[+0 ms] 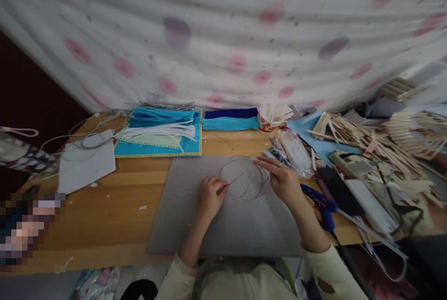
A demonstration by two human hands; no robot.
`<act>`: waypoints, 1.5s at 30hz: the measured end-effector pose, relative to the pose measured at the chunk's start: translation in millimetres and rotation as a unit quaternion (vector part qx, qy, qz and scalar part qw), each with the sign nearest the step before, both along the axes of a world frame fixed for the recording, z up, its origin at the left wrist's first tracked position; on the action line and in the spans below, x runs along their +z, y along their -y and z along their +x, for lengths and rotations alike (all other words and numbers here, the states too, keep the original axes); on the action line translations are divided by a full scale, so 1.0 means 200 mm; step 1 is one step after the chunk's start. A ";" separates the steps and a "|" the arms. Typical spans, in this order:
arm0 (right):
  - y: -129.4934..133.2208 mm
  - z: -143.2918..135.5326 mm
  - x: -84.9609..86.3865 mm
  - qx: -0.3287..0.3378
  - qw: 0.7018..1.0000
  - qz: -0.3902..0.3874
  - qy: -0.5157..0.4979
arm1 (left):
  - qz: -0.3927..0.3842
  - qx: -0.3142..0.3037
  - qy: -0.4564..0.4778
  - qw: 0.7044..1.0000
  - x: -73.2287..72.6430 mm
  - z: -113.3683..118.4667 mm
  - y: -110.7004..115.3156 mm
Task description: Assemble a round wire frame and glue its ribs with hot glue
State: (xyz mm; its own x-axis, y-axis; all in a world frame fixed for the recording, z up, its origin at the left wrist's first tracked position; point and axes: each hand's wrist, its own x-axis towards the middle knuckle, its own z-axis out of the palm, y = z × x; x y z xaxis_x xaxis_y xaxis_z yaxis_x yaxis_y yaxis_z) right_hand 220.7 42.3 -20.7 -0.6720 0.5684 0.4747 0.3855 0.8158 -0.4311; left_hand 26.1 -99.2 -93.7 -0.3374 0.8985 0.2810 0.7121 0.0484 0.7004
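A loose coil of thin wire [245, 199] lies over the grey mat [181, 216] in front of me. My left hand [210, 196] is closed at the coil's left side, pinching a strand of the wire between thumb and fingers. On the opposite side, my right hand [283, 181] has its fingers reaching over the coil's upper right edge and holds it there. The right thumb is partly hidden behind the hand.
Blue and white pipe cleaners [160, 123] rest on a blue folder [157, 153] at the back. A blue glue gun [324, 204], a white power bank [372, 207] and wooden sticks [349, 135] crowd the right. White paper [87, 160] lies left, beneath a floral curtain [223, 35].
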 end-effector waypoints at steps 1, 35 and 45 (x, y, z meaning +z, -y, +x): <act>0.00 0.00 0.00 -0.001 1.000 0.004 -0.001 | 0.003 0.000 0.000 1.000 0.00 0.00 0.00; 0.01 0.00 0.02 -0.012 1.000 0.024 0.009 | 0.022 0.052 -0.028 0.998 -0.01 0.03 -0.01; 0.01 -0.01 0.03 -0.018 1.000 0.015 0.015 | 0.011 0.046 -0.003 0.999 0.00 0.02 -0.02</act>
State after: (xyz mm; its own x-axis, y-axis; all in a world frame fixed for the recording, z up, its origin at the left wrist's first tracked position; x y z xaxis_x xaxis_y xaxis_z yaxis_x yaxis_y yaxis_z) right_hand 219.3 40.3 -15.7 -0.6651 0.5785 0.4722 0.4275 0.8134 -0.3944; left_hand 29.9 -95.2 -93.0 -0.4171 0.8567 0.3035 0.7097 0.0983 0.6976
